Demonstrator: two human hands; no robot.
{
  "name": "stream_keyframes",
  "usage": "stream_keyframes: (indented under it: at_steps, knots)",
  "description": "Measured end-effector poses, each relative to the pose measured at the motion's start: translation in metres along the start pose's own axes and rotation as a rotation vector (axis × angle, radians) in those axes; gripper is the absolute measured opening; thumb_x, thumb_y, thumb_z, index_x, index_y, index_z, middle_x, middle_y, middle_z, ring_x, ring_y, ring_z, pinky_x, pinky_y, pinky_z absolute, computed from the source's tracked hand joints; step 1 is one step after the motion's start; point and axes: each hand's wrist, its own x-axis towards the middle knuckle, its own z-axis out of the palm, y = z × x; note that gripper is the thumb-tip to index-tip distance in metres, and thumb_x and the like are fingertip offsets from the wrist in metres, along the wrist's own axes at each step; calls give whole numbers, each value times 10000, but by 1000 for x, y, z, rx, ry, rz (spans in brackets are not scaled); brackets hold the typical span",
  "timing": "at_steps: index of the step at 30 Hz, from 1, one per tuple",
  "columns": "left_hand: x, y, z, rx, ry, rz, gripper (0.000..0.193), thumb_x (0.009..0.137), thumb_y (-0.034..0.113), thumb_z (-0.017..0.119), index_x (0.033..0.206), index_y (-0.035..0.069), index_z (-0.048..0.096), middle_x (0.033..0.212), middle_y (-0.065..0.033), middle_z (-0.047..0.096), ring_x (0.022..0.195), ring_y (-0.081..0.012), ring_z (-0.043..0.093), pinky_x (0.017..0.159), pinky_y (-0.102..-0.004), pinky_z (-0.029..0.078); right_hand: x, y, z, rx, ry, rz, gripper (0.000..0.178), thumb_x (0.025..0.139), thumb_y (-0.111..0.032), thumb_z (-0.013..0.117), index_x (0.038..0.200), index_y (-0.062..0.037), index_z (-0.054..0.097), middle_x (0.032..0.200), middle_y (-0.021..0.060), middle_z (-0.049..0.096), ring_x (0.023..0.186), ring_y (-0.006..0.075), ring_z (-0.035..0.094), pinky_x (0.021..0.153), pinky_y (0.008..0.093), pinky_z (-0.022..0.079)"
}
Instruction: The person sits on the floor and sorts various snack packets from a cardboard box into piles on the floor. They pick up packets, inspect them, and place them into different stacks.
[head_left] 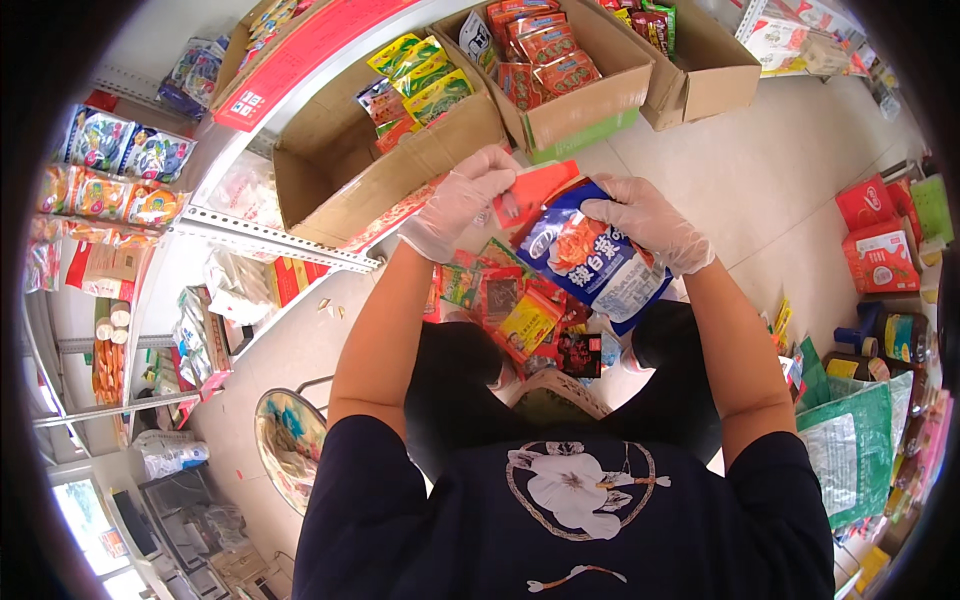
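Snack pouches are what both gloved hands are busy with: a blue pouch (590,255) with a picture of red food on its front is held up over the person's lap, and a flat red packet (540,188) sits just behind its upper left corner. The right hand (648,222) is closed on the blue pouch's upper right edge, fingers curled over the top. The left hand (462,196) pinches narrow at the red packet's left edge, thumb and fingertips together; whether it also touches the blue pouch I cannot tell.

Judging by how things lie, the sorting looks to be partway. The open cardboard box (385,150) nearest the hands holds some yellow-green packets at its far end and is otherwise mostly bare, while the box of orange-red packets (560,80) beside it is fuller. A loose heap of mixed packets (510,305) lies on the floor (780,170) below the hands, between the knees, not yet boxed, so a good share seems left to do. More goods sit on the metal shelf (260,235) to the left and in a pile at the right.
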Motion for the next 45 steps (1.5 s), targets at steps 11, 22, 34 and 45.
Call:
stream_keyframes:
  at_steps: [11, 22, 34, 45]
  knots:
    - [1, 27, 46, 686, 229, 64, 313, 820, 357, 664, 1040, 133, 667, 978, -50, 653, 909, -172, 606, 830, -284, 467, 9, 2, 18, -297, 99, -154, 252, 851, -138, 594, 1012, 55, 606, 893, 96, 609, 794, 153, 571, 743, 291, 460]
    - [10, 16, 41, 504, 362, 120, 287, 804, 378, 657, 889, 107, 694, 776, -82, 653, 726, -193, 611, 689, -282, 476, 14, -19, 34, 195, 77, 9, 282, 880, -124, 589, 1109, 40, 579, 955, 54, 634, 830, 98, 592, 764, 242, 490]
    - [2, 5, -26, 51, 667, 92, 470, 895, 459, 516, 1030, 22, 625, 877, -58, 641, 813, -143, 596, 754, -307, 472, 14, -23, 17, 308, 177, -60, 282, 898, -136, 573, 1131, 23, 573, 953, 54, 644, 800, 90, 619, 720, 242, 525]
    - [19, -3, 32, -545, 316, 120, 424, 959, 389, 469, 1210, 53, 531, 1127, -21, 593, 1009, -118, 566, 885, -274, 443, 23, -25, 10, 396, 282, -162, 247, 893, -155, 598, 1089, -5, 592, 891, 42, 650, 766, 80, 625, 678, 231, 530]
